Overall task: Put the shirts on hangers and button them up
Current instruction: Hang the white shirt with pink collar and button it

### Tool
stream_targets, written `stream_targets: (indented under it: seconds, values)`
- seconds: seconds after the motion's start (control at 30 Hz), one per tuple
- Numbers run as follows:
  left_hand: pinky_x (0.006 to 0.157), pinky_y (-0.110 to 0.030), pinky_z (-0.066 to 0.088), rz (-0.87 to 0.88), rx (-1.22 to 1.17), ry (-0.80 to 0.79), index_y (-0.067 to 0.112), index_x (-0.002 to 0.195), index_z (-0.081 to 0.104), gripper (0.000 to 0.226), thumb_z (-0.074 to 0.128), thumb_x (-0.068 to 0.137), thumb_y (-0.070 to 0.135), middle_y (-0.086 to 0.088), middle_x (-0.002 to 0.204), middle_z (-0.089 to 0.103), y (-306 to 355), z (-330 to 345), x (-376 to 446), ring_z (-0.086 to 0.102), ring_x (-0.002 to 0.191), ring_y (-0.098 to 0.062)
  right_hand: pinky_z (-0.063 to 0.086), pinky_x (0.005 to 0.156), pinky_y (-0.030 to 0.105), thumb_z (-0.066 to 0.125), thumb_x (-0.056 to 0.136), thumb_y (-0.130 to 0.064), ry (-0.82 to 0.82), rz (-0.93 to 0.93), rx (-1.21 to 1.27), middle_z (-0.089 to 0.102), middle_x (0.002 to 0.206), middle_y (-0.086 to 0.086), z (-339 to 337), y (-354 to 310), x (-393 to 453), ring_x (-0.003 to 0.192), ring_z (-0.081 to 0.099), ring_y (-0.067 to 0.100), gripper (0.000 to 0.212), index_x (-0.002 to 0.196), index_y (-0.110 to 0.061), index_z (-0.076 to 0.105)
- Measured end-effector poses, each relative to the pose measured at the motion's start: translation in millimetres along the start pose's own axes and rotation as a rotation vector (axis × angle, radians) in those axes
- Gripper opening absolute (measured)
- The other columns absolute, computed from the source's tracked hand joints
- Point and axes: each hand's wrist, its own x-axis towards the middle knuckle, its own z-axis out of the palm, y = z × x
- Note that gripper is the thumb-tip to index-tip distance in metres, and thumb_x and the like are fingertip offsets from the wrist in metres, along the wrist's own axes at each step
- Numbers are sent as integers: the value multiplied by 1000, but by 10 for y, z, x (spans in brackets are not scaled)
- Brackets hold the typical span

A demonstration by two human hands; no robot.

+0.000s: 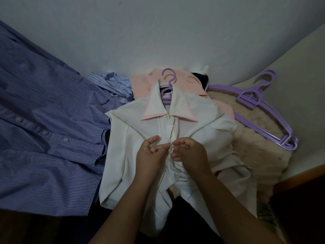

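White shirt (202,131) lies face up in the middle of the view, already on a purple hanger (168,85) whose hook shows above the pink-edged collar; top button (166,117) at the collar looks fastened. Left hand (149,154) and right hand (189,152) meet at the front strip partway down, fingers curled and pinching the cloth edges on either side of a small button; whether that button is through its hole cannot be told. Judgement: step in hand is the second or third button. To do it well, keep both edges flat and lined up, hold the hole open with one thumb, tip the button through edge-first, then tug lightly to check. Lower front still gapes open. Surface: a pale fluffy rug or blanket (260,138) under the shirt, spare purple hangers (260,110) stacked on it to the right. Striped blue shirt (44,138) spread at left, buttoned; pink garment (140,81) behind. Plain grey-white wall (158,32) at the back, dim light.
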Motion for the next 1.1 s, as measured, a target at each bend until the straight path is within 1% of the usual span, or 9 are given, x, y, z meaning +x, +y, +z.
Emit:
stream_targets:
  seconds: [0.1, 0.23, 0.33, 0.47, 0.57, 0.67, 0.83, 0.93, 1.1]
  values:
    - [66, -11, 51, -2, -12, -31, 13, 115, 53, 38, 70, 83, 1, -3, 84, 75, 24, -8, -2, 70, 78, -6, 53, 62, 26, 47, 88, 4, -25, -24, -94, 65, 64, 5, -25, 10, 17, 58, 62, 14, 34, 73, -20, 65]
    - [61, -10, 49, 0, -18, -35, 11, 111, 52, 39, 69, 80, -6, -3, 78, 71, 45, -6, 2, 67, 67, -3, 56, 73, 33, 48, 89, -1, -57, -84, -199, 68, 68, 1, -18, -11, 28, 64, 65, 17, 37, 75, -32, 64]
    - [67, -15, 52, 9, 10, -9, 14, 109, 53, 38, 70, 80, -4, -2, 75, 69, 28, -10, 23, 65, 67, -5, 56, 74, 32, 50, 90, -6, -59, -130, -248, 66, 72, -9, -17, -65, 33, 67, 65, 16, 34, 80, -36, 64]
    - [78, -25, 53, 48, 33, 15, 17, 106, 54, 36, 70, 80, -2, -2, 73, 67, -3, -2, 20, 65, 72, -11, 53, 70, 24, 55, 89, -8, -135, -106, -271, 65, 73, -13, -25, -129, 47, 67, 63, 8, 23, 94, -23, 72]
    - [67, -18, 54, 56, 1, -5, 12, 108, 54, 38, 69, 79, -7, -3, 74, 66, -7, 2, 10, 65, 68, -8, 56, 75, 27, 59, 88, -9, -144, -62, -306, 65, 72, -7, -38, -131, 81, 66, 60, 5, 21, 104, -11, 72]
    - [65, -19, 53, 37, -63, -30, 10, 108, 54, 42, 71, 76, -11, -5, 76, 68, -16, -8, 15, 67, 69, -9, 56, 62, 20, 61, 87, -4, -111, 20, -140, 67, 72, 0, -45, -133, 93, 64, 63, 8, 20, 104, -4, 71]
    - [63, -20, 53, 39, -87, -25, 15, 102, 55, 42, 71, 75, -12, -3, 76, 66, -24, -17, 33, 65, 68, -8, 50, 61, 13, 63, 83, -2, -63, -24, -139, 67, 67, -5, -41, -101, 115, 59, 62, 1, 19, 98, -6, 73]
    - [66, -24, 51, 45, -99, -29, 15, 104, 54, 39, 73, 77, -6, -4, 77, 67, -34, -14, 43, 63, 69, -12, 48, 65, 8, 64, 79, 1, -74, -68, -153, 69, 74, -1, -35, -103, 115, 69, 65, 2, 20, 97, -5, 73]
    - [75, -29, 52, 52, -41, -17, 14, 111, 55, 35, 71, 82, 3, 1, 75, 67, -58, -24, 69, 63, 70, -12, 43, 62, 3, 63, 82, 2, -87, -107, -165, 67, 73, -7, -62, -82, 124, 62, 61, -10, 17, 94, -5, 73]
